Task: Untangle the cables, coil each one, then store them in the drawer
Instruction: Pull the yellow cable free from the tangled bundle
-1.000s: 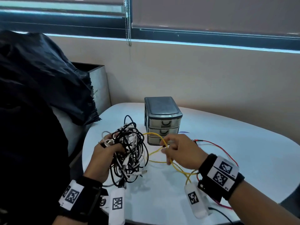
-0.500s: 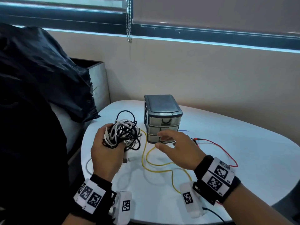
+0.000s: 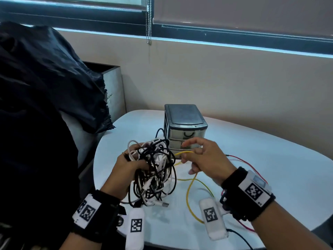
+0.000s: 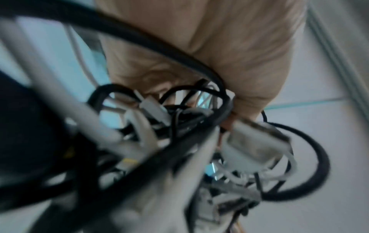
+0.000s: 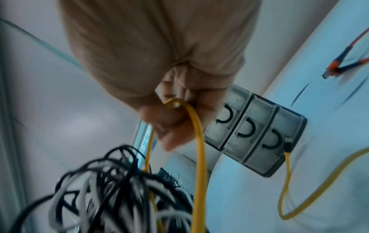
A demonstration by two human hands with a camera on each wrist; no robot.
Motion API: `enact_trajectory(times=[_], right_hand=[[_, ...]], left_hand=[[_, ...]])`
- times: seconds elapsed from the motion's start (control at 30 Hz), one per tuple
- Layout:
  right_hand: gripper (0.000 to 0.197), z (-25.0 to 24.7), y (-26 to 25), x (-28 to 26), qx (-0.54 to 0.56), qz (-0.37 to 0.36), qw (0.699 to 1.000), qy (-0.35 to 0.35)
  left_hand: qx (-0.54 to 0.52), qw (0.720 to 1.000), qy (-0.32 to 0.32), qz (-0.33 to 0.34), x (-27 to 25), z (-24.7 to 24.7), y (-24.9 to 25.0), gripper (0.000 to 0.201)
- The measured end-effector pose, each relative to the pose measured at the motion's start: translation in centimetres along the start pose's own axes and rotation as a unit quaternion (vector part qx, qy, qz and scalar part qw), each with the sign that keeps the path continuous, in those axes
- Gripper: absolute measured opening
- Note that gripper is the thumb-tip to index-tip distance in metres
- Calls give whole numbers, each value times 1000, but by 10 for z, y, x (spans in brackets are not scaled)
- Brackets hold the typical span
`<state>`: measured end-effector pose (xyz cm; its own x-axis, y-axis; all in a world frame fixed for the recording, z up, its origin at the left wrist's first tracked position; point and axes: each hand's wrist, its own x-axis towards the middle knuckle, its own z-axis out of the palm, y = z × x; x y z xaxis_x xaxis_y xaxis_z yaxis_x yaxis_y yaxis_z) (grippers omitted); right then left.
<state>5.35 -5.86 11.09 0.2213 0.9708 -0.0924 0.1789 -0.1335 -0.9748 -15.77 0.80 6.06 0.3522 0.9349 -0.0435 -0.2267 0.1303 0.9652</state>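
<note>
My left hand (image 3: 129, 168) grips a tangled bundle of black and white cables (image 3: 155, 170) lifted above the white table (image 3: 270, 159); the left wrist view shows the same bundle of cables (image 4: 179, 126) close up and blurred. My right hand (image 3: 203, 157) pinches a loop of the yellow cable (image 3: 188, 192), which runs from the bundle down onto the table. In the right wrist view the yellow cable (image 5: 199, 141) hangs over my fingers (image 5: 171, 123). Just behind both hands stands a small grey three-drawer unit (image 3: 185, 123), drawers closed (image 5: 253, 130).
A red cable (image 3: 241, 160) lies on the table to the right of my right hand, its orange plug end (image 5: 331, 69) near the drawer unit. A black bag (image 3: 45, 87) and a grey bin (image 3: 111, 87) stand left of the table. The wall is close behind.
My left hand lowered the bundle, whose strands now hang longer. My right hand, open and reaching half a second ago, has taken hold of the yellow cable and lifted a loop of it.
</note>
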Motion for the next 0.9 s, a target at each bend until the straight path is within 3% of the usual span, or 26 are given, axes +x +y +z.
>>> enact_trajectory(times=[0.13, 0.23, 0.43, 0.57, 0.73, 0.8, 0.9], right_hand=[[13, -13, -5, -5, -46, -33, 997, -46], [10, -17, -7, -8, -38, -56, 996, -62], [10, -8, -9, -11, -126, -120, 985, -10], [12, -1, -9, -10, -196, -140, 971, -4], [11, -7, -13, -13, -234, -152, 960, -24], [12, -14, -18, -15, -284, -160, 945, -38], [14, -24, -26, -19, -415, -181, 891, -40]], left_hand=[[-12, 996, -42, -72, -3, -1, -2, 50], [-17, 994, -35, -99, -4, 3, -1, 51], [-26, 991, -31, -125, -8, 17, 0, 59], [-73, 986, -38, -144, -10, 22, -3, 42], [-129, 967, -62, -213, -19, 27, -1, 29], [-133, 958, -66, -247, -22, 27, 0, 28], [-112, 956, -68, -262, -24, 29, -1, 27]])
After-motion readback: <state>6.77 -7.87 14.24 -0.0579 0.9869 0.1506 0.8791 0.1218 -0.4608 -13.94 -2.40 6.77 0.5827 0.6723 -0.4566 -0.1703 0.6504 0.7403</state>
